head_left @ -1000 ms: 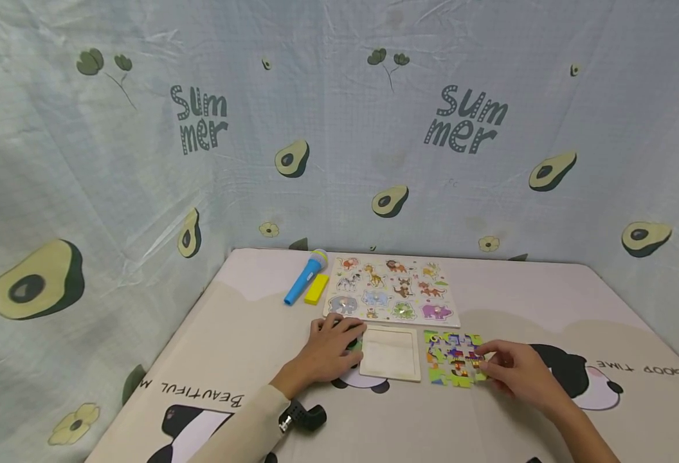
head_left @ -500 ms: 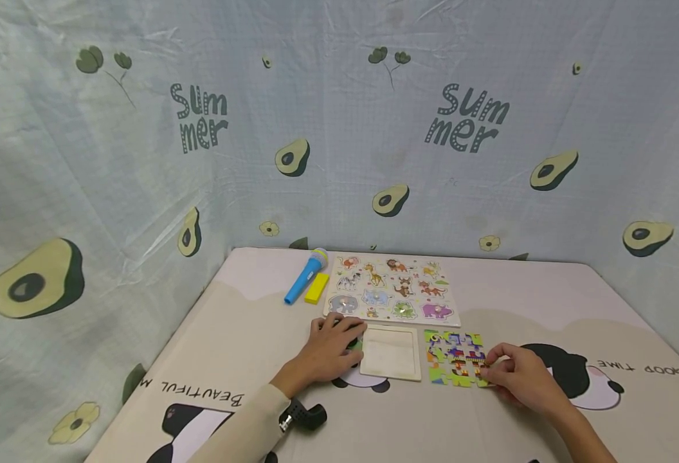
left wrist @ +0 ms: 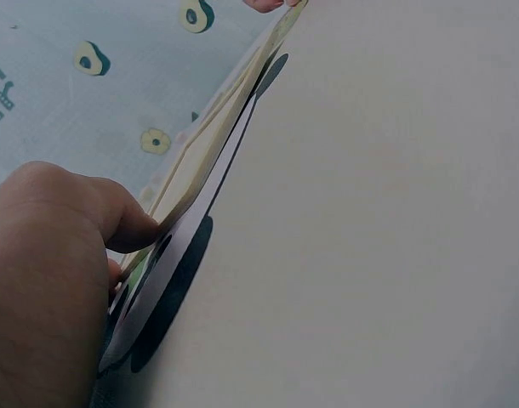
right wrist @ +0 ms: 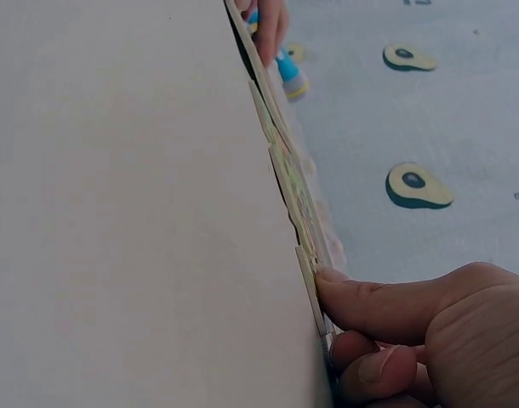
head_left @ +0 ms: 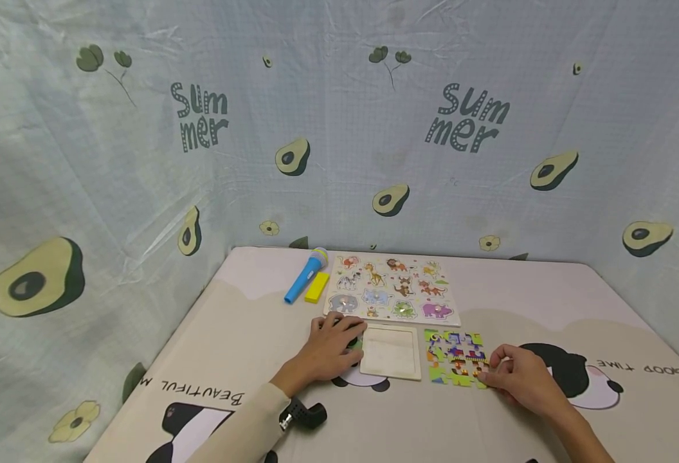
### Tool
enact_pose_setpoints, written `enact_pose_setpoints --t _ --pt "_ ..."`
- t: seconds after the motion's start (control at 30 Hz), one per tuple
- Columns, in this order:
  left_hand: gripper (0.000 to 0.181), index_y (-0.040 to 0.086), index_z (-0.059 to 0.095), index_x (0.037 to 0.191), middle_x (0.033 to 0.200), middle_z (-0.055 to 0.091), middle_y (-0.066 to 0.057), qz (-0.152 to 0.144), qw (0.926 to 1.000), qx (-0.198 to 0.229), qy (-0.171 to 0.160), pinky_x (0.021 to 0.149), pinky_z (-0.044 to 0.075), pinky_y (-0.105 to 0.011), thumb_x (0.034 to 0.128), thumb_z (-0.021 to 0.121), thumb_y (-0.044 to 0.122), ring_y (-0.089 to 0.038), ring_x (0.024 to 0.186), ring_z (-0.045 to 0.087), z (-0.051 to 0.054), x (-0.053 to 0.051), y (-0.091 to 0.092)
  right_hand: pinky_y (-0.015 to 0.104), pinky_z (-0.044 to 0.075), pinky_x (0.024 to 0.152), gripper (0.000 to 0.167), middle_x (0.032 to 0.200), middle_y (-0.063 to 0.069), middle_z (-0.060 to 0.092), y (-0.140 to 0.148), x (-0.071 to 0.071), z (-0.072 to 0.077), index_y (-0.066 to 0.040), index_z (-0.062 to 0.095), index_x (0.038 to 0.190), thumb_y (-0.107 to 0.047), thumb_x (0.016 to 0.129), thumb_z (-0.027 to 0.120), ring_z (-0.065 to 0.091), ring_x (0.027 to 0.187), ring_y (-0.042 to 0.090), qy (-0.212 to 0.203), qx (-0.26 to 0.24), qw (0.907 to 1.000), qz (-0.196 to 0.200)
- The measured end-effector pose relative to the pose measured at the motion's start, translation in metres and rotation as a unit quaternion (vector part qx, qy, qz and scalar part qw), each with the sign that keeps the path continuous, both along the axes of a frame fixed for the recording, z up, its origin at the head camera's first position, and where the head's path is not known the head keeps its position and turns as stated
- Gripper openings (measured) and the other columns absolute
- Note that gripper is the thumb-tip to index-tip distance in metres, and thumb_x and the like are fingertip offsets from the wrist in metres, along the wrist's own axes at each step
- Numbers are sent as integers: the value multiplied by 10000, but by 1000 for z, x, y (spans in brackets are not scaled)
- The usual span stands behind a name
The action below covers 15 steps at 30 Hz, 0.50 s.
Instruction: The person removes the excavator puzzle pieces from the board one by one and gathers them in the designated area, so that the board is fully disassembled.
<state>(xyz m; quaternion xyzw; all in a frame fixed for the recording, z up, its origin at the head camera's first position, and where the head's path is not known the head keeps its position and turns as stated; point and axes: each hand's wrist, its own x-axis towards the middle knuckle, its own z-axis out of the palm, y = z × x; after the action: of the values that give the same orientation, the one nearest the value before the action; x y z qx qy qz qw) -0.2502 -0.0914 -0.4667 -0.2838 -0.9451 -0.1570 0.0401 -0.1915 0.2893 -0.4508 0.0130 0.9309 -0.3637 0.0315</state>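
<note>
In the head view, my left hand (head_left: 335, 347) rests at the left edge of a shallow wooden puzzle tray (head_left: 390, 352), its thumb touching the rim in the left wrist view. Something green, mostly hidden, shows beneath this hand. To the tray's right lies a colourful jigsaw puzzle (head_left: 455, 357) of several interlocked pieces with small gaps in it. My right hand (head_left: 519, 379) is at the puzzle's lower right corner, where thumb and fingers pinch a jigsaw piece (right wrist: 309, 289). In the right wrist view the pieces appear edge-on along the table.
Behind the tray lies a wooden board (head_left: 391, 289) with animal pictures. A blue toy microphone (head_left: 307, 276) and a yellow block (head_left: 317, 287) lie to its left. The printed tablecloth (head_left: 409, 424) carries panda drawings, and a patterned curtain (head_left: 339, 128) stands behind.
My right hand has shifted slightly right and down, from the puzzle's right side to its lower right corner piece, which now sits closer against the others. My left hand has stayed in place.
</note>
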Motion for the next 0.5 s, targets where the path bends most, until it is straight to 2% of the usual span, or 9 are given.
enact_pose_setpoints --t 0.5 --pt "564 216 518 1505 1532 472 34 1 10000 15 26 1033 269 -559 971 489 395 -279 1364 354 -2 -1 0 271 392 469 253 586 7 542 -4 2 -1 -61 605 910 -183 820 806 515 489 169 52 -83 9999 -136"
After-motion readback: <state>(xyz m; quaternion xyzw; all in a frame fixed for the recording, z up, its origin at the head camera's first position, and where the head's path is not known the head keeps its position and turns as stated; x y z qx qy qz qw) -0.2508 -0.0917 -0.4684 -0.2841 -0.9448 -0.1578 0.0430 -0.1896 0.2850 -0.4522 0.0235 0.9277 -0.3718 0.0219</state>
